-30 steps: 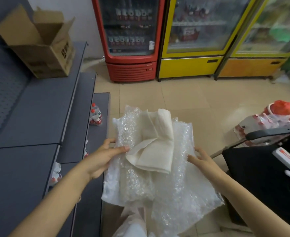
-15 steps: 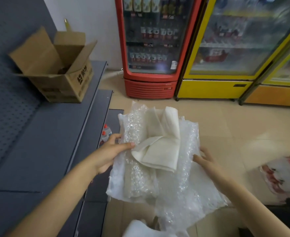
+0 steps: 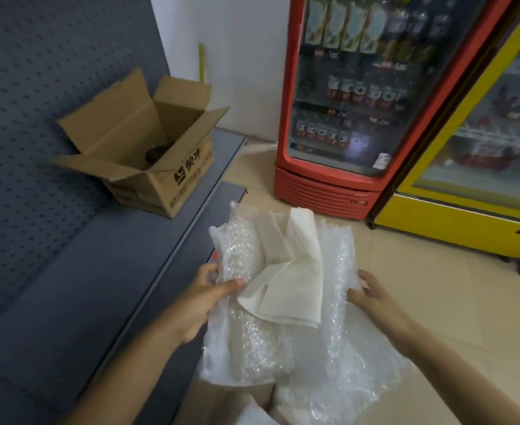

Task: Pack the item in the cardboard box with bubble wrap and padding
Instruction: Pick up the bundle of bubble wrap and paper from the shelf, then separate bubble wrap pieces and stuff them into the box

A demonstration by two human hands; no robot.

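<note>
I hold a crumpled sheet of clear bubble wrap [image 3: 338, 348] in front of me with a folded cream padding sheet [image 3: 289, 289] lying on top of it. My left hand [image 3: 203, 299] grips the wrap's left edge, thumb pressed on top near the padding's corner. On the right edge my right hand [image 3: 372, 296] pinches the wrap with curled fingers. An open cardboard box [image 3: 160, 179] with its flaps up stands on the grey shelf [image 3: 68, 271] at the far left; a dark rounded item [image 3: 156, 151] lies inside it.
A red drinks fridge [image 3: 360, 96] and a yellow fridge [image 3: 473, 179] stand against the far wall. Beige tiled floor [image 3: 421, 286] lies between me and them. The shelf's perforated grey back panel [image 3: 38, 87] rises on the left.
The view has swung left and up, so the box now sits nearer the centre-left and the black object and red bag at the right are out of sight. Both hands keep the same hold.
</note>
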